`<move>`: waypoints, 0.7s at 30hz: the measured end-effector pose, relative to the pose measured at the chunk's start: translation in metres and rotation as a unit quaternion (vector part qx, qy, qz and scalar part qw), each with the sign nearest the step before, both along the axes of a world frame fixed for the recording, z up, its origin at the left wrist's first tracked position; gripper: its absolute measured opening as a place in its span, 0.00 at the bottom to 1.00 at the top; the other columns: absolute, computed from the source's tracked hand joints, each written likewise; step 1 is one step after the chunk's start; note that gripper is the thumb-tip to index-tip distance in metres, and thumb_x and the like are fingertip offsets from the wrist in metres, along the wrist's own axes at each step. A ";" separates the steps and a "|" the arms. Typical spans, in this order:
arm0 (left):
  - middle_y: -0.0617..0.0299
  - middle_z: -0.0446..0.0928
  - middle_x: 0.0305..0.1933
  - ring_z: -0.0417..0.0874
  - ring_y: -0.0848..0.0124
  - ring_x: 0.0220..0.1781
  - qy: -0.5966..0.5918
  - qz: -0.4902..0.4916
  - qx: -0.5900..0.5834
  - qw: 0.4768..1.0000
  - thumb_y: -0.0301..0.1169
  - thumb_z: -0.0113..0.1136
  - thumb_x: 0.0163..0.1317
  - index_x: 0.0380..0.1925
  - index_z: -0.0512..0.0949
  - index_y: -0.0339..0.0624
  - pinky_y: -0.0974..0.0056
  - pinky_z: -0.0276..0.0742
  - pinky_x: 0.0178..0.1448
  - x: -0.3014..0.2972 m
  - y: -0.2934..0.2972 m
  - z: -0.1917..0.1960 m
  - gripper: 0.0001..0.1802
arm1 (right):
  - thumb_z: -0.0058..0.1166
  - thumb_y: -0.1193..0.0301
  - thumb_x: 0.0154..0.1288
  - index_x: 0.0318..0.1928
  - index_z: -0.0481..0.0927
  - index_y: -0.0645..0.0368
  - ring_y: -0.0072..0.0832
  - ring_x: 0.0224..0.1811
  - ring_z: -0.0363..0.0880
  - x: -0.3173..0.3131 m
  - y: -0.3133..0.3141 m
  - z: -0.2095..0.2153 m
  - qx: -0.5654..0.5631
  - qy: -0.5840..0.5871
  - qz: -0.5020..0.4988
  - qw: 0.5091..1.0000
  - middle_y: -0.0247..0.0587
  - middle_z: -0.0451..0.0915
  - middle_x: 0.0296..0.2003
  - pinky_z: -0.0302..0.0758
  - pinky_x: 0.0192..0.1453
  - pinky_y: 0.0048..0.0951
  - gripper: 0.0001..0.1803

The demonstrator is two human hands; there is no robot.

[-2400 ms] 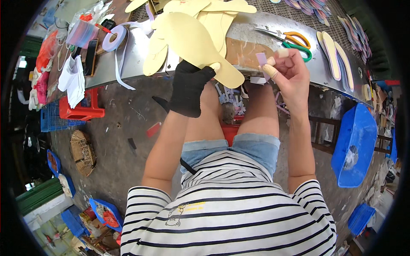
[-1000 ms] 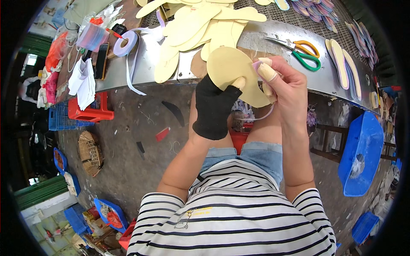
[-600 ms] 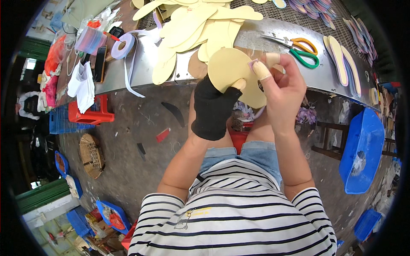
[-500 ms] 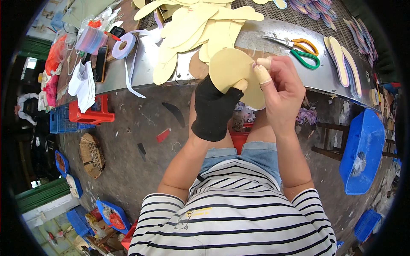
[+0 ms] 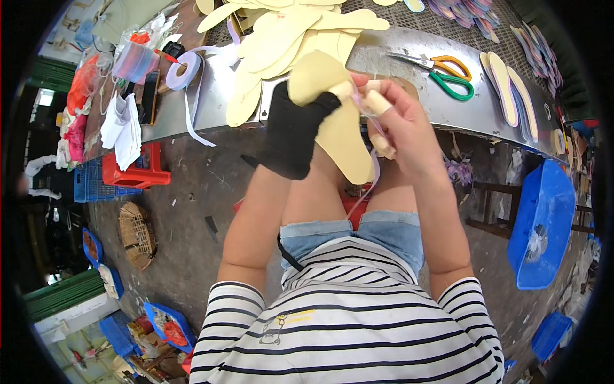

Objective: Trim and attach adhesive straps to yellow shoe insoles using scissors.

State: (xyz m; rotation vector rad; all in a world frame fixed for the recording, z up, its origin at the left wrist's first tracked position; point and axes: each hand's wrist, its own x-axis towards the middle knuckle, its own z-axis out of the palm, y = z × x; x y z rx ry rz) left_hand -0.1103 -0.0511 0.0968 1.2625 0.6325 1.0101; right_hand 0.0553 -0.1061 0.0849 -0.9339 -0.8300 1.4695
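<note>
A pale yellow insole (image 5: 346,142) is held above my lap, tilted with one end toward me. My left hand (image 5: 300,125), in a black fingerless glove, grips it round the left edge, thumb on top. At the right edge, my right hand (image 5: 400,121), its fingertips wrapped in cream covers, pinches a thin lilac ribbon (image 5: 375,168) that trails down toward my thighs. Beyond my hands a heap of similar yellow insoles (image 5: 281,48) lies on the metal table (image 5: 441,112). Scissors (image 5: 448,73) with orange and green handles rest at the right.
A roll of lilac ribbon (image 5: 183,72) stands at the table's left, its tail over the front edge. Trimmed insoles (image 5: 505,89) lie at the right. A red stool (image 5: 137,168) is below at left; a large blue tub (image 5: 543,224) stands at right.
The insole has been turned, so its narrower part now points down toward me. Both hands have shifted left, and a lilac ribbon now hangs from the right hand.
</note>
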 end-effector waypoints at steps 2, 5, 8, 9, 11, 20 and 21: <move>0.51 0.77 0.45 0.81 0.61 0.44 -0.033 0.011 0.002 0.999 0.28 0.56 0.58 0.45 0.73 0.32 0.60 0.80 0.45 -0.004 0.003 -0.002 0.15 | 0.51 0.72 0.63 0.38 0.76 0.60 0.08 0.21 0.67 0.013 -0.005 -0.002 -0.020 0.010 0.008 1.000 0.27 0.75 0.25 0.59 0.21 0.13 0.05; 0.50 0.77 0.46 0.81 0.58 0.46 -0.051 0.004 -0.017 0.999 0.28 0.56 0.59 0.46 0.72 0.32 0.58 0.81 0.45 -0.003 -0.003 0.004 0.16 | 0.58 0.75 0.57 0.34 0.79 0.63 0.10 0.24 0.70 0.003 -0.015 -0.001 0.069 -0.182 -0.066 0.979 0.27 0.75 0.30 0.63 0.25 0.12 0.05; 0.51 0.77 0.45 0.81 0.60 0.46 -0.087 0.018 -0.021 0.996 0.24 0.56 0.57 0.45 0.73 0.31 0.59 0.81 0.45 0.001 -0.008 0.007 0.15 | 0.60 0.76 0.55 0.32 0.81 0.65 0.11 0.26 0.71 -0.006 -0.020 -0.008 0.269 -0.408 -0.193 0.851 0.27 0.74 0.31 0.65 0.28 0.13 0.05; 0.51 0.79 0.43 0.82 0.61 0.45 -0.100 0.031 -0.039 0.994 0.20 0.55 0.56 0.44 0.74 0.30 0.61 0.81 0.47 0.002 -0.010 0.010 0.14 | 0.60 0.76 0.55 0.32 0.81 0.65 0.11 0.26 0.71 -0.007 -0.021 -0.009 0.267 -0.407 -0.193 0.852 0.27 0.74 0.31 0.65 0.28 0.13 0.05; 0.52 0.79 0.43 0.82 0.62 0.44 -0.093 0.041 -0.035 0.994 0.20 0.55 0.56 0.44 0.74 0.30 0.61 0.81 0.47 0.005 -0.014 0.011 0.14 | 0.60 0.77 0.55 0.32 0.81 0.65 0.11 0.26 0.70 -0.009 -0.024 -0.011 0.156 -0.307 -0.169 0.924 0.27 0.72 0.31 0.65 0.29 0.13 0.04; 0.50 0.76 0.48 0.80 0.59 0.47 -0.029 0.031 0.028 0.999 0.29 0.54 0.60 0.47 0.71 0.31 0.59 0.80 0.45 0.008 -0.016 0.009 0.17 | 0.56 0.79 0.58 0.32 0.79 0.66 0.14 0.32 0.74 -0.007 -0.025 -0.014 0.131 -0.182 -0.087 0.971 0.30 0.75 0.33 0.70 0.35 0.15 0.02; 0.50 0.76 0.48 0.80 0.60 0.47 -0.014 0.027 0.025 0.999 0.30 0.55 0.60 0.47 0.71 0.31 0.61 0.80 0.45 0.010 -0.017 0.009 0.17 | 0.55 0.78 0.59 0.32 0.78 0.65 0.14 0.32 0.74 -0.005 -0.022 -0.012 0.130 -0.178 -0.044 0.974 0.30 0.75 0.32 0.70 0.36 0.15 0.02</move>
